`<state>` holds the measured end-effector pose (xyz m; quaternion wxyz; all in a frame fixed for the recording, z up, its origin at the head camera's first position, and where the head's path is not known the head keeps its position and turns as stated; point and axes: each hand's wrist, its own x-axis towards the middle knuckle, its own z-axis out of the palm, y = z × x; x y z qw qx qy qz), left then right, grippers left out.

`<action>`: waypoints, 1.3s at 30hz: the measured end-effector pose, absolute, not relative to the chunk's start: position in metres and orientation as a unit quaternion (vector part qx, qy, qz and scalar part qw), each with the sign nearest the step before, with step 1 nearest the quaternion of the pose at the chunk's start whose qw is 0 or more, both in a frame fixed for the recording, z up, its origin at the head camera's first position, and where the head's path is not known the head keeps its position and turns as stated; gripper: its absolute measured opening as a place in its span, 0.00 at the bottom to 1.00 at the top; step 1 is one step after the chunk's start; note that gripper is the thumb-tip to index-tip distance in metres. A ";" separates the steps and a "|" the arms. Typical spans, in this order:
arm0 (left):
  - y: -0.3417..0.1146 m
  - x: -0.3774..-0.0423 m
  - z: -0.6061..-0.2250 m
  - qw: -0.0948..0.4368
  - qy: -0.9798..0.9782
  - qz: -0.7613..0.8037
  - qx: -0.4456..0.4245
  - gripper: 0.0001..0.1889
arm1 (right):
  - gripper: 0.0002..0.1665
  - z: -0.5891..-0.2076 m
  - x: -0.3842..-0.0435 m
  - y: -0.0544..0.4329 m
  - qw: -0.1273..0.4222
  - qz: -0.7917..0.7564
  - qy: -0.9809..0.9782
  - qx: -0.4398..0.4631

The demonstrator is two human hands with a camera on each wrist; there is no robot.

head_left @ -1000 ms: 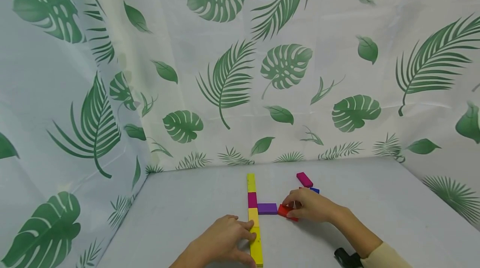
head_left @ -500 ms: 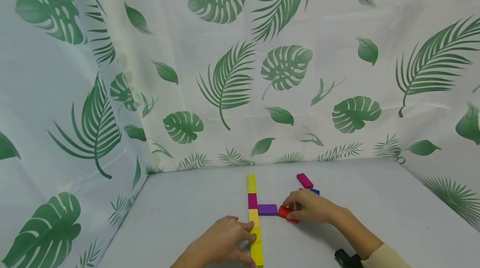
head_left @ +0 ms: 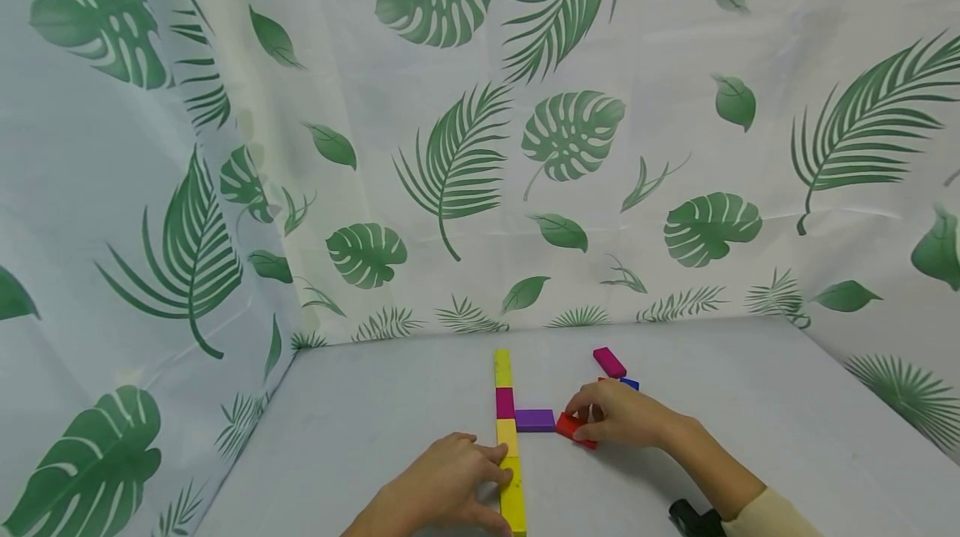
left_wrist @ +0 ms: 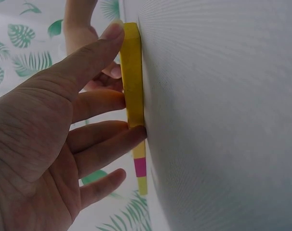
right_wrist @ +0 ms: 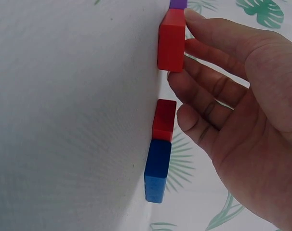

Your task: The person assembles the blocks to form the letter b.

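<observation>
We see the right hand [head_left: 618, 416], the nearer one, pinching a bright red, smooth-faced oblong block [right_wrist: 171, 45] between thumb and bent fingers. The block's long axis slants off that of the purple block [head_left: 535, 421], just left of the hand; whether they touch we cannot tell. Farther left, the left hand [head_left: 453, 479] rests spread, fairly straight fingers on a yellow block [head_left: 513, 499].
</observation>
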<state>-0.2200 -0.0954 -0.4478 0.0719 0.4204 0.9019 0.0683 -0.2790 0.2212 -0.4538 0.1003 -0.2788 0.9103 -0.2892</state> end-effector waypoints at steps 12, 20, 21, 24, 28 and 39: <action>-0.096 -0.219 -0.449 0.066 0.900 0.071 0.424 0.30 | 0.17 -0.455 -0.279 0.221 0.099 -0.288 0.910 -0.280; -0.097 -0.220 -0.451 0.063 0.899 0.071 0.428 0.32 | 0.17 -0.455 -0.279 0.221 0.098 -0.287 0.911 -0.281; -0.097 -0.220 -0.451 0.064 0.899 0.072 0.428 0.32 | 0.17 -0.455 -0.279 0.221 0.098 -0.287 0.911 -0.281; -0.097 -0.221 -0.452 0.066 0.898 0.072 0.428 0.32 | 0.17 -0.454 -0.278 0.221 0.098 -0.287 0.910 -0.283; -0.096 -0.221 -0.451 0.067 0.898 0.073 0.429 0.33 | 0.18 -0.454 -0.280 0.224 0.092 -0.289 0.910 -0.282; -0.096 -0.221 -0.449 0.071 0.898 0.073 0.427 0.33 | 0.22 -0.443 -0.285 0.242 -0.007 -0.271 0.918 -0.289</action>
